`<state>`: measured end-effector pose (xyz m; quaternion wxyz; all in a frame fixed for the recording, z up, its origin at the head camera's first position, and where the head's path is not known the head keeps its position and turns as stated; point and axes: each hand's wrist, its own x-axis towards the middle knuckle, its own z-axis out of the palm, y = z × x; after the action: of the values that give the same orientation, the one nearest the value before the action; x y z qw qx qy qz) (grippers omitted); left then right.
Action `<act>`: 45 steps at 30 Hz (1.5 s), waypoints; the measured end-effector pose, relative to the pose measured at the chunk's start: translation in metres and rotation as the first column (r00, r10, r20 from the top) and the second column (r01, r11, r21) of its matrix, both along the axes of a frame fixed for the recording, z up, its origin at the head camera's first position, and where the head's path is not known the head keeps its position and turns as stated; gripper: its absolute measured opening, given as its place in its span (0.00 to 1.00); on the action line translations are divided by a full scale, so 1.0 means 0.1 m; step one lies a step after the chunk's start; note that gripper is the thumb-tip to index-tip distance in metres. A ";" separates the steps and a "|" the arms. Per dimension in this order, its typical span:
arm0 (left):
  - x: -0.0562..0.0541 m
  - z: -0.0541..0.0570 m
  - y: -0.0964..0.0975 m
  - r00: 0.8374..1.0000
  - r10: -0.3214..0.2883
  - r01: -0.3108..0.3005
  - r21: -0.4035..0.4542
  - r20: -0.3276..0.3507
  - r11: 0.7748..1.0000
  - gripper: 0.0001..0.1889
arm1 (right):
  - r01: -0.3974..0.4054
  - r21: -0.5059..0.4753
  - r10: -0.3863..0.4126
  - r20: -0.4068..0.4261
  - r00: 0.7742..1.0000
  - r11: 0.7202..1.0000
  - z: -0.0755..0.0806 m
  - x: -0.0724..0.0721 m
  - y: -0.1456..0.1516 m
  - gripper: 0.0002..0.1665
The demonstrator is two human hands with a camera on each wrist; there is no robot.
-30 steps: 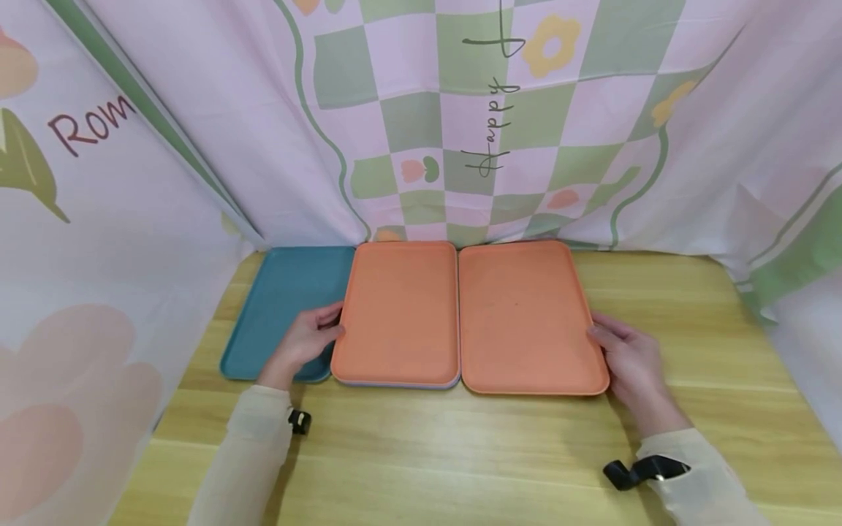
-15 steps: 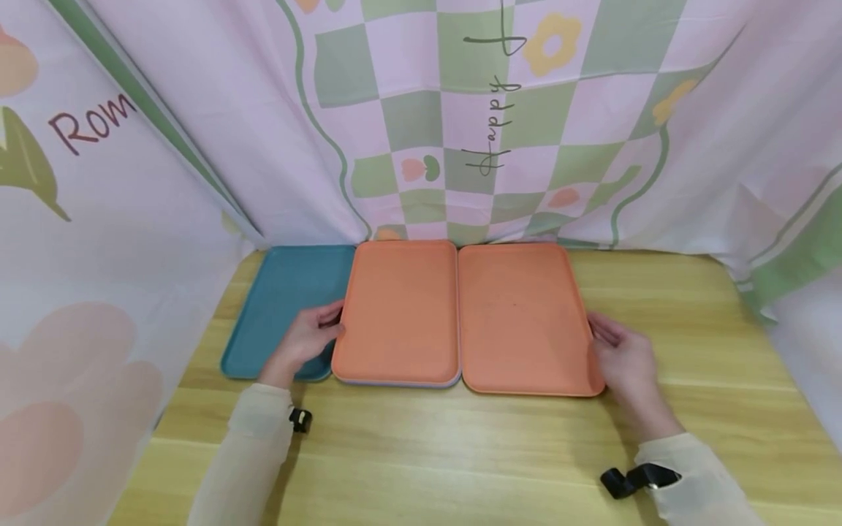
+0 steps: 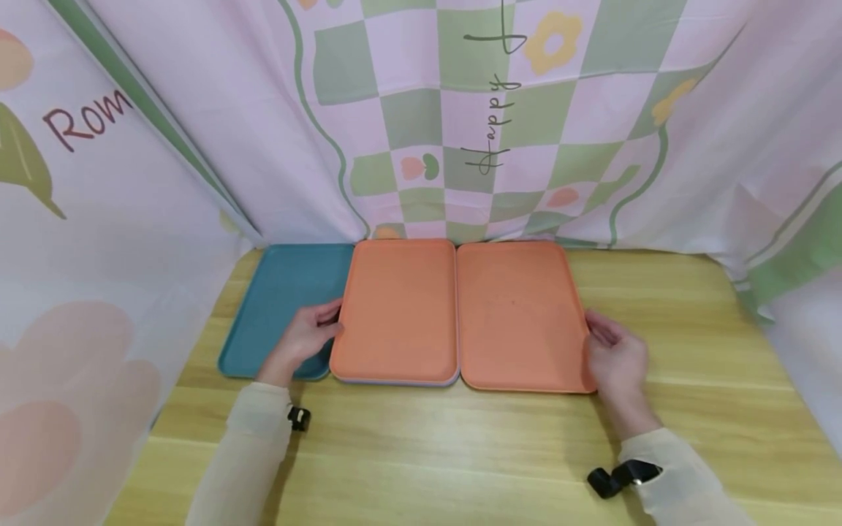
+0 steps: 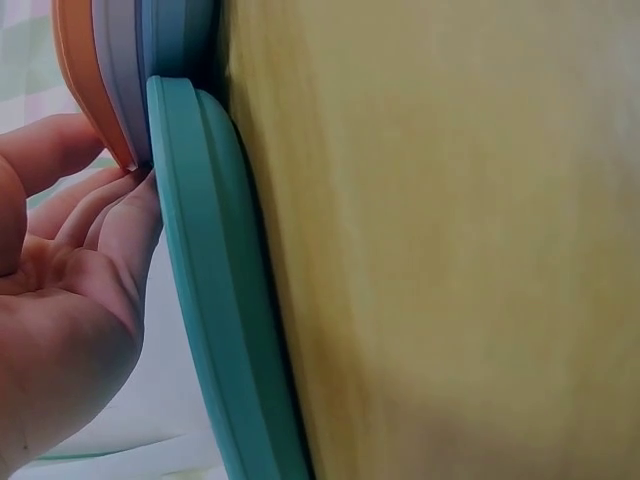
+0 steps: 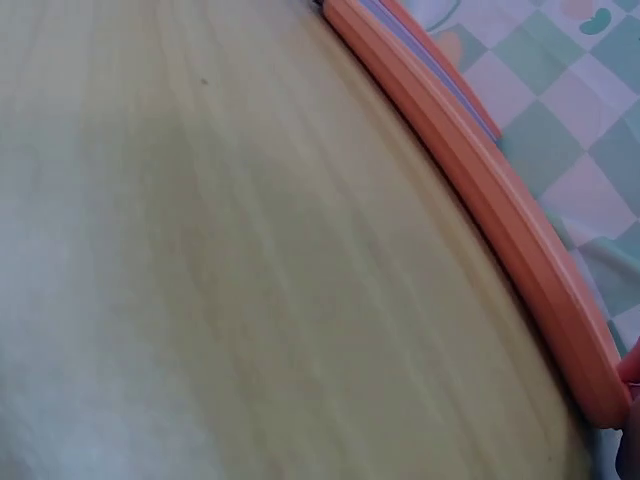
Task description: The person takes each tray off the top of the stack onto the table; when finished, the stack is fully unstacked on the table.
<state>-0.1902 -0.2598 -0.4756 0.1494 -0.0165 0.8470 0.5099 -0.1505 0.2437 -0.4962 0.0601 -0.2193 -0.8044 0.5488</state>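
Note:
In the head view, an orange tray [image 3: 397,314] lies stacked over a lavender tray [image 3: 395,382], with a blue layer under them in the left wrist view. My left hand [image 3: 305,336] pinches the stack's left edge, thumb on the orange rim and fingers beneath. A second orange tray [image 3: 522,318] lies flat beside the stack, its left edge against it. At that tray's right edge, my right hand [image 3: 616,358] holds the rim; only a bit of its fingers [image 5: 630,440] shows in the right wrist view. Under my left hand is a teal tray [image 3: 276,303].
The trays stand in a row on a wooden table [image 3: 421,453], close to a checkered curtain [image 3: 473,124] at the back. Another curtain [image 3: 99,292] borders the left side. A black wrist strap [image 3: 625,476] sits on the right sleeve.
My right hand has moved left, and the right orange tray's right edge has shifted slightly left with it. My left hand and the stack have hardly moved.

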 end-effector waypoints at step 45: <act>-0.01 0.08 -0.08 0.997 -0.009 0.008 0.014 0.074 1.000 0.31 | -0.255 0.247 0.286 -0.095 0.954 0.935 0.28 0.05 -0.16 0.24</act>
<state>-0.1911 -0.2679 -0.4678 0.1830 -0.0307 0.8374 0.5142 -0.1455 0.2280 -0.4677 0.0610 -0.0619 -0.8798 0.4672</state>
